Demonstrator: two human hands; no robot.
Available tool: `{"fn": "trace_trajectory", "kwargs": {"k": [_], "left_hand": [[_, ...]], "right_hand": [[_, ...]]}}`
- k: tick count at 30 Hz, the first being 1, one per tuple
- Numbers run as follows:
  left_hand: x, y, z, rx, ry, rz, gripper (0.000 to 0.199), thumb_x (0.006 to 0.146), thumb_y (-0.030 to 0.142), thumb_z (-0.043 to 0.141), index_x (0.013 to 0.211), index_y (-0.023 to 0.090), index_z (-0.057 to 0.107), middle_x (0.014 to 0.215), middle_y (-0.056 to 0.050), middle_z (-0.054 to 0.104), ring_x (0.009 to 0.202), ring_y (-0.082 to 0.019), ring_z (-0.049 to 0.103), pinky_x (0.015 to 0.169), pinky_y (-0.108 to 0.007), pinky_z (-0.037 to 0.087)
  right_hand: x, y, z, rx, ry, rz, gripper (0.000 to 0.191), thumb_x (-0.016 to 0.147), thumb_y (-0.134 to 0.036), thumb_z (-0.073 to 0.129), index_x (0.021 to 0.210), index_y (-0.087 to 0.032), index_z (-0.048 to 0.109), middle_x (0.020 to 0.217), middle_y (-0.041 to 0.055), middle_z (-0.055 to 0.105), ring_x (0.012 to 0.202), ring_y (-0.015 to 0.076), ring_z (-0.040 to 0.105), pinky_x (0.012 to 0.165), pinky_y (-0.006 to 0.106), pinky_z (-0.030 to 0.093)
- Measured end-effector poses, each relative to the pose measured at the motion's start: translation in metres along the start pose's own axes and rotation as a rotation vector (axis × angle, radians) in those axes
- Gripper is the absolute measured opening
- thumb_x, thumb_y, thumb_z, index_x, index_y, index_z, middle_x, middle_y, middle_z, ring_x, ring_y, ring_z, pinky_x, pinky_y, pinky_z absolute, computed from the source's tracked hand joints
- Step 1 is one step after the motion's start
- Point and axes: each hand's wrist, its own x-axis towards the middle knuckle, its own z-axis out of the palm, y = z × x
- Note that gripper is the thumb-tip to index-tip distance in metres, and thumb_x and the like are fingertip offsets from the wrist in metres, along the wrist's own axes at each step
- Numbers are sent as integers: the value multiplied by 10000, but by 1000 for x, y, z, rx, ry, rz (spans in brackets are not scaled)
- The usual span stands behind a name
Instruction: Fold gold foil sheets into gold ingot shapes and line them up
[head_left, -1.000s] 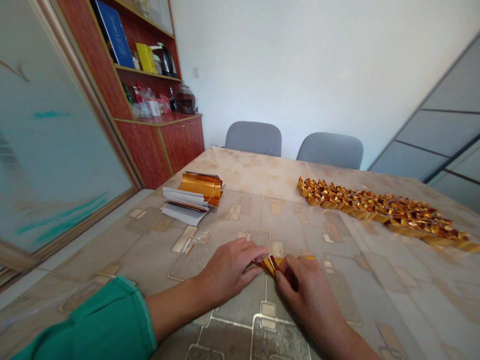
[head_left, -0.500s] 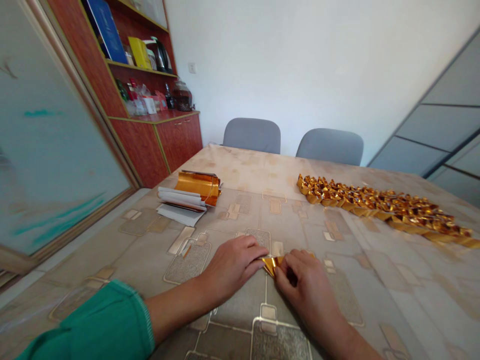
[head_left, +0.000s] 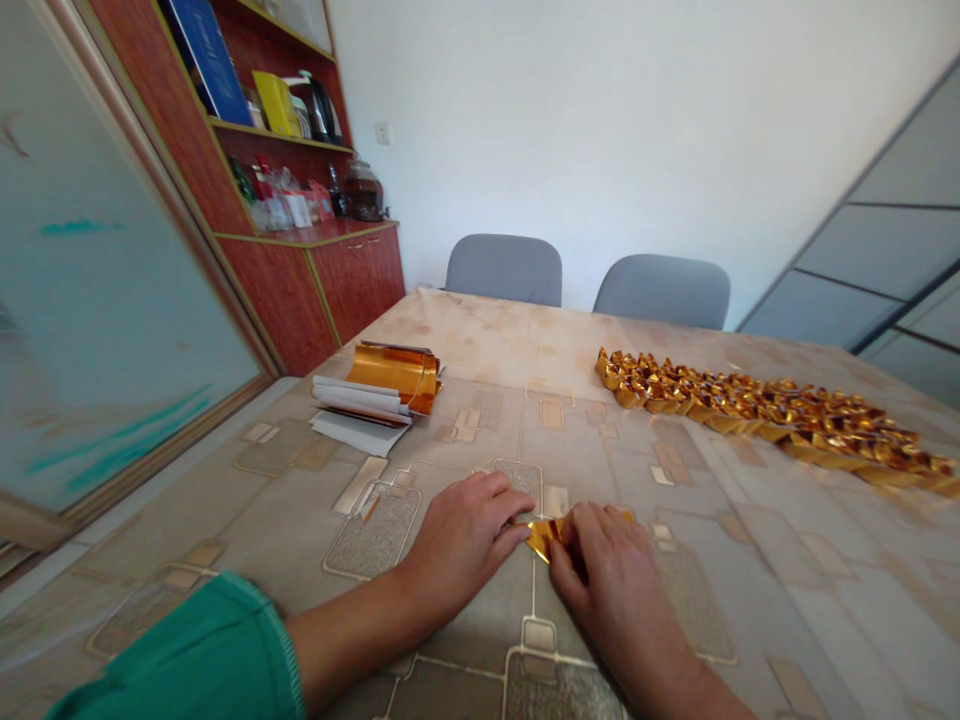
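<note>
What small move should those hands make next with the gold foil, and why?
Probably the right hand should press the fold in the foil flat. The foil still looks loose and open beside the left hand, whereas the row of folded pieces on the table looks tightly creased.

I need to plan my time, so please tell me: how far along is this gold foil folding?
Done: a long row of folded gold foil pieces. In hand: one gold foil piece, pressed between the left hand and right hand. Left: a curled roll of gold foil sheets, lying on white papers.
</note>
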Motion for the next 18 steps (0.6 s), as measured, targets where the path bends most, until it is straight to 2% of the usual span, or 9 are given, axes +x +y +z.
{"fn": "trace_trajectory", "kwargs": {"k": [6,8,10,12,13,15,18], "left_hand": [[-1,-3,-1,-6,57,-19,216,870,186,678,1081,233,674,941,-26,648,913,-226,612,767,-341,494],[-1,-3,0,26,116,87,199,896,186,650,1091,217,665,981,-39,657,928,-224,603,779,-345,499],[-3,-3,1,71,159,291,153,950,213,585,1079,202,667,1031,-50,674,947,-214,598,820,-357,499],[-7,-2,4,106,153,486,184,993,231,512,1080,183,667,1054,-56,693,955,-199,603,868,-360,499],[-9,-1,5,117,144,540,204,1002,228,492,1097,168,663,1058,-65,700,958,-196,607,882,-356,505],[-13,0,8,132,127,573,225,996,207,495,1147,134,645,1090,-87,705,985,-201,612,897,-344,520],[-18,1,10,145,81,543,284,956,177,559,1226,104,611,1180,-104,694,1055,-213,608,936,-332,527]], "right_hand": [[-1,1,3,10,22,4,124,824,-147,540,752,-229,481,663,5,550,643,227,530,637,320,309],[-1,1,4,1,28,-1,126,828,-157,545,751,-231,478,656,0,547,640,225,530,640,322,307],[-1,0,4,-17,47,-7,133,832,-172,552,747,-234,472,650,-3,545,640,226,531,645,325,309],[-1,0,4,-41,66,-14,138,830,-173,556,743,-234,468,651,-2,548,642,228,534,645,326,311],[0,0,4,-50,73,-18,138,827,-168,558,745,-233,469,655,-1,551,645,229,537,644,326,313],[0,0,4,-62,76,-20,137,819,-155,562,750,-230,471,661,-1,554,650,231,542,643,326,317],[0,-1,4,-80,72,-19,145,826,-157,568,750,-230,468,664,-1,557,653,235,545,644,330,324]]}}
